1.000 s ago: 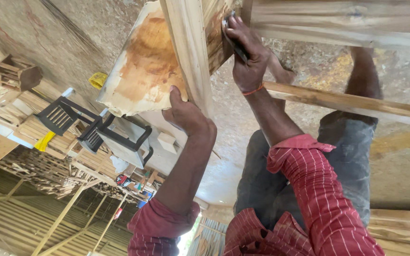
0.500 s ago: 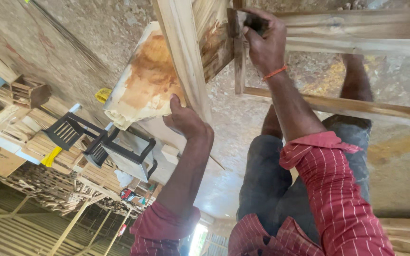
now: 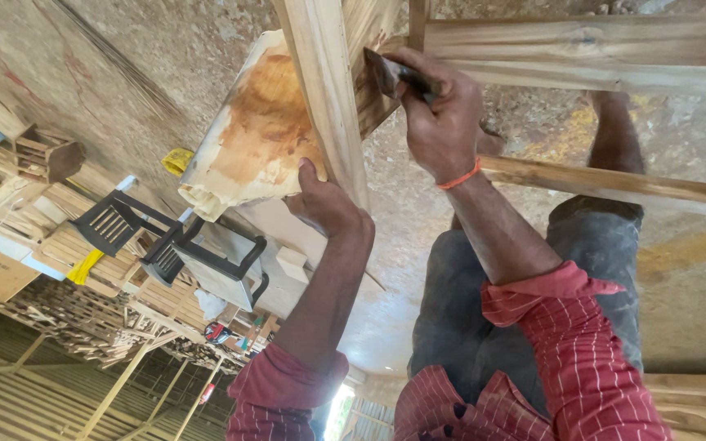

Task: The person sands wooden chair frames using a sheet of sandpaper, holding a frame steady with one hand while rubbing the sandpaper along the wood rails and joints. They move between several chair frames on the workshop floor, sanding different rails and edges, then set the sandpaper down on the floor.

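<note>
The view is tilted almost upside down. My left hand [image 3: 324, 200] grips the edge of a pale wooden frame post [image 3: 324, 98], beside a sheet of worn sandpaper or board with an orange-brown stain [image 3: 255, 131]. My right hand [image 3: 439, 114] is closed on a small flat-bladed tool [image 3: 386, 72], its blade pressed at the joint where the post meets a wooden crossbar [image 3: 614, 49]. A second thin wooden rail [image 3: 614, 184] runs behind my right wrist, which wears an orange band. Both sleeves are red with stripes.
My legs in grey trousers [image 3: 533, 302] stand on a dusty floor strewn with sawdust. Dark chairs [image 3: 124, 224] and a light wooden chair [image 3: 222, 269] stand at left. Stacked timber and small wooden crates [image 3: 46, 155] fill the workshop behind them.
The camera has shifted, so the frame and both hands sit lower in view. My right hand with the tool has moved slightly along the joint; the left hand keeps its grip on the post.
</note>
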Demonstrator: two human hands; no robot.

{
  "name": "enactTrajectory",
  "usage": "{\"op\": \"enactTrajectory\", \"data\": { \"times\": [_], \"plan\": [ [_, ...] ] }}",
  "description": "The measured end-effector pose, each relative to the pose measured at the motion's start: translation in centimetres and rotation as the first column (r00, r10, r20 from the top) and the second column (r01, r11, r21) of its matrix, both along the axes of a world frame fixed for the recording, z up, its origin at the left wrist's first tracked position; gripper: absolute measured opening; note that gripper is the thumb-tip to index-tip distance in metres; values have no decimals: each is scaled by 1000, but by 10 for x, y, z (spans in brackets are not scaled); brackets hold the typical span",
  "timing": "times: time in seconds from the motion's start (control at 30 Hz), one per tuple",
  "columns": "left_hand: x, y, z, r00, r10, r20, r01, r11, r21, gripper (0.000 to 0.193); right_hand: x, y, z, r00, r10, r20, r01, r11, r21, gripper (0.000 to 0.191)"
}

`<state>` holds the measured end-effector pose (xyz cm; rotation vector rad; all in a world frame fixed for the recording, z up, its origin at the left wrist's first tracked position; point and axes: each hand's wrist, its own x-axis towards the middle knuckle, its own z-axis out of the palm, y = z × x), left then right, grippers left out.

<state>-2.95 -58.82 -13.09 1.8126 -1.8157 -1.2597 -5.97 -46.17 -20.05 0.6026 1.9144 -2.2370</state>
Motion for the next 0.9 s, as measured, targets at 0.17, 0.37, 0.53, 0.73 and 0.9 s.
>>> {"op": "enactTrajectory", "data": {
  "times": [0.17,0.37,0.53,0.73,0.9],
  "plan": [
    [-4,3,8,999,0,47,-2,999,42,51,5,-1,23,984,97,147,-101,995,22,29],
    [-10,5,7,1000,23,-1,-23,999,38,53,16,0,16,1000,-20,-1,20,996,-86,32],
    [-6,1,1,999,37,4,-37,999,1,54,17,-51,6,959,-162,-233,176,984,41,29],
    [2,-1,-2,996,47,82,-38,993,-107,50,45,-43,11,971,56,-230,-16,985,174,29],
    [-5,5,-3,985,-102,-141,92,993,-76,45,50,-10,21,969,148,-196,-114,978,176,32]
  ]
}}
